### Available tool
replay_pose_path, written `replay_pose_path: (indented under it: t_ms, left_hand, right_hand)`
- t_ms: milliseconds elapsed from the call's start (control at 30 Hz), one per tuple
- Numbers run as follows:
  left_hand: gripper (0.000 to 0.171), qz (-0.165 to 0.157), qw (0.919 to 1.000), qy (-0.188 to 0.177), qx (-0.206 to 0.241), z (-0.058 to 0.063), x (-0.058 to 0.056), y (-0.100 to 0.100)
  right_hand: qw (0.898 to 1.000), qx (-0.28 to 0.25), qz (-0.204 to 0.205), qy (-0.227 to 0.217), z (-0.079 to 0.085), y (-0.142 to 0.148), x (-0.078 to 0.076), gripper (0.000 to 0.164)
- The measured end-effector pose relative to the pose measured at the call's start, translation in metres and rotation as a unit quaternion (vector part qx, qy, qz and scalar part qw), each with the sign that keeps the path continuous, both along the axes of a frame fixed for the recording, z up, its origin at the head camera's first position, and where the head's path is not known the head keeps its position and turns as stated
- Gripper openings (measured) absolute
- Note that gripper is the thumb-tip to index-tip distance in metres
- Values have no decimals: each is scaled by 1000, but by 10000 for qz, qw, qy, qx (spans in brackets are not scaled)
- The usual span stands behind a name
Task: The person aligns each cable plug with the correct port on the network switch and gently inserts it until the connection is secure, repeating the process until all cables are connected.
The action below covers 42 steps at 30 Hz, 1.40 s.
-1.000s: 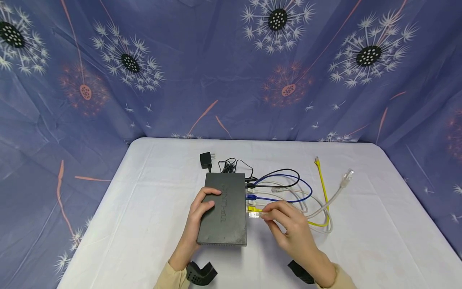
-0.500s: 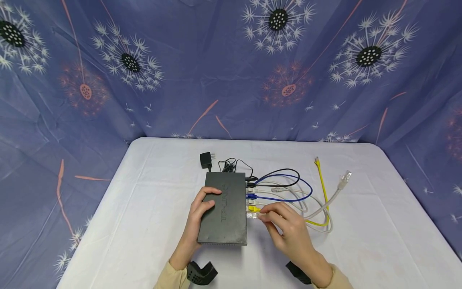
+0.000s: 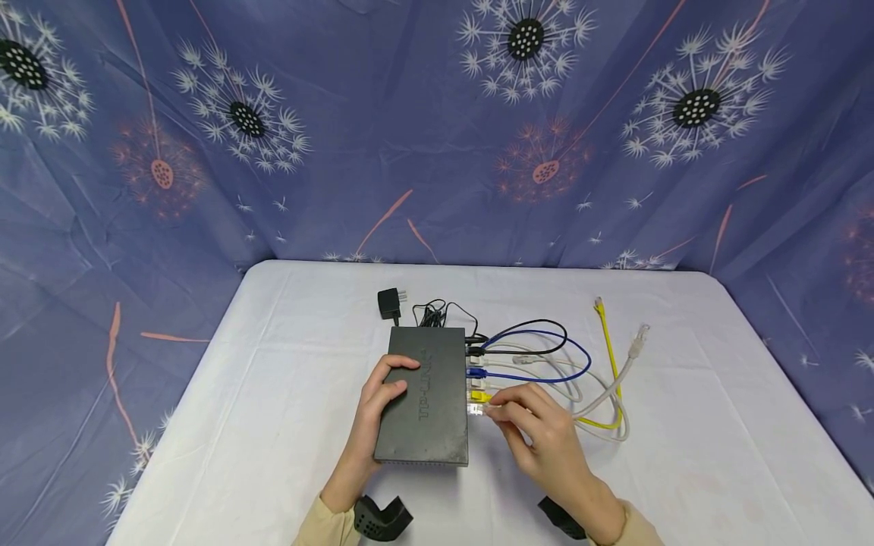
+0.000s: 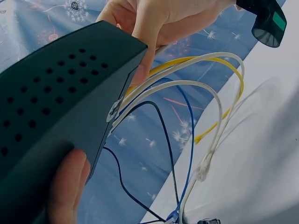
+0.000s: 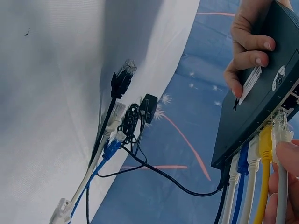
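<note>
My left hand [image 3: 372, 409] grips the black TP-LINK network switch [image 3: 426, 436] by its left side, tilting it above the table. In the left wrist view, fingertips [image 4: 70, 186] press against its casing. My right hand [image 3: 546, 436] pinches a grey network cable just behind its clear plug [image 3: 476, 409]. The right wrist view has this clear plug [image 5: 281, 123] right at the port beside the yellow plug [image 5: 265, 142], its tip overlapping the port edge. White, blue and black plugs sit in the row farther along; part of a dark port shows on the other side.
Behind the switch lie a black power adapter [image 3: 389, 303] and its coiled cord [image 3: 432, 313]. Looped cables spread to the right, with the yellow cable's loose end [image 3: 599, 303] and a grey cable's loose plug [image 3: 638, 341]. A patterned blue curtain [image 3: 437, 152] hangs behind the table.
My right hand has moved slightly left with the grey cable, bringing the clear plug up to the switch. The loose grey plug at right has shifted left. My left hand holds nearly still.
</note>
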<state>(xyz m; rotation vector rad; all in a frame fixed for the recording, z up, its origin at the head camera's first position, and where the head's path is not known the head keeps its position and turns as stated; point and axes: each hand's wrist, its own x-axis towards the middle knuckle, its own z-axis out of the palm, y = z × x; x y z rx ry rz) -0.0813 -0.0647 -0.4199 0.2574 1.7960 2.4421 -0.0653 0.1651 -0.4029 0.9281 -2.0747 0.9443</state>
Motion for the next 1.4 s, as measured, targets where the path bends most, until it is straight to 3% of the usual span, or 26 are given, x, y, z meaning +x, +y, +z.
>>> replay_pose_path:
  t_ms: [467,1400]
  left_hand:
    - [29,-108,9999,-5,40,1,1,1]
    - [30,-157,9998,122,9,7,-1,4]
  right_hand:
    - [9991,-230,263,259,-3,-4,-1,24]
    - [9982,-406,235,380,4,-11,-2,26]
